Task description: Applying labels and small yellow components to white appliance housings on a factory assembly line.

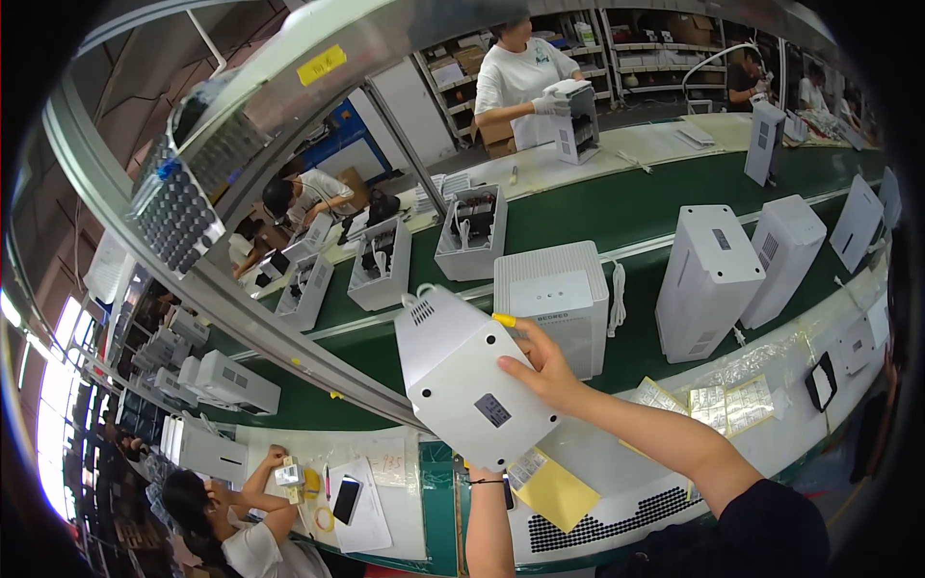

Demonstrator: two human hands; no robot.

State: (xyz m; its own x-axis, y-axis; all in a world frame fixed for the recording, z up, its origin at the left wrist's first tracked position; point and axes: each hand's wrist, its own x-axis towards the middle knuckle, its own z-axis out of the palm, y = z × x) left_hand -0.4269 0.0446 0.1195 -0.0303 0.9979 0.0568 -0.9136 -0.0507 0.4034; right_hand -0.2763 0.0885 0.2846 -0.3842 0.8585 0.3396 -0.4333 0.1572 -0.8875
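Raised and tilted in front of me is a white box-shaped appliance (461, 393), its base turned toward me. The base carries dark round feet at its corners and a small dark label (492, 410); a slotted vent (422, 312) shows on one side. My right hand (541, 370) grips its right edge, thumb on the base, with a yellow finger cot (504, 319) on a fingertip. From below, my left hand (486, 473) supports the lower corner; its fingers are hidden behind the appliance. Just behind stands another white appliance (551, 289) with a ribbed top.
A green conveyor (617, 207) carries several white housings, some open (472, 231). On my bench lie a yellow sheet (557, 493), rows of black dots (617, 515) and label sheets (727, 409). A metal post (279, 332) slants at left. Co-workers (528, 82) sit or stand around.
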